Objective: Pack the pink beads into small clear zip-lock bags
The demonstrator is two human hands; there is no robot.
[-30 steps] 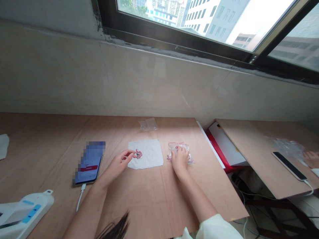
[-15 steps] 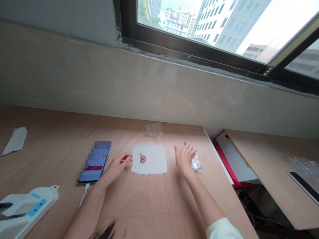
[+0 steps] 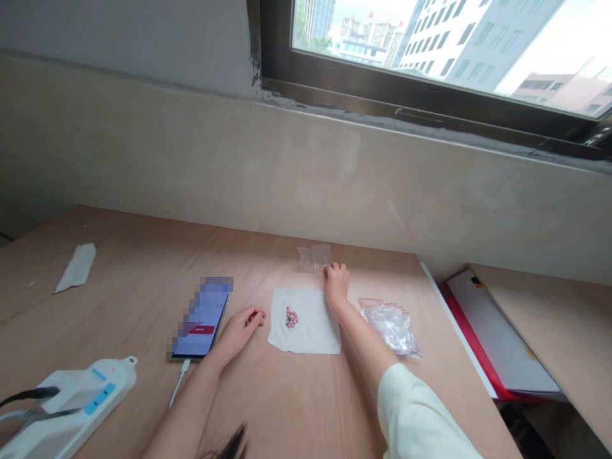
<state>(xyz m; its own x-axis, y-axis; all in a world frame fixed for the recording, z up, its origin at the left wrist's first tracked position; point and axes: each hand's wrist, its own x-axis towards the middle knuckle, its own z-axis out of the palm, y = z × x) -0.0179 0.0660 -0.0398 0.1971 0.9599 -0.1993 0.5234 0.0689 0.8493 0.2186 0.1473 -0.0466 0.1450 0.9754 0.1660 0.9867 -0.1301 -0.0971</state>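
Note:
My right hand [image 3: 336, 285] reaches to the back of the table, its fingers curled in at the lower right corner of a small clear plastic bag [image 3: 319, 256]. Another clear bag [image 3: 305, 258] lies against that one on the left. My left hand [image 3: 245, 326] rests on the table left of a white paper sheet [image 3: 310, 336], with its fingers curled and thumb folded in; whatever they may hold is hidden. A small cluster of pink beads [image 3: 292, 316] lies on the sheet's left half. To the right, a pile of clear plastic bags [image 3: 392, 327] with red edges sits beside my right forearm.
A phone [image 3: 201, 322] with a white cable [image 3: 179, 382] lies left of my left hand. The white power strip [image 3: 81, 408] is at lower left, and a torn white paper piece [image 3: 78, 268] farther back. A wall [image 3: 191, 159] bounds the table behind.
My right hand has moved left and away from me, from the bag pile to the small clear bags at the back. My left hand stays beside the sheet. The view has shifted left.

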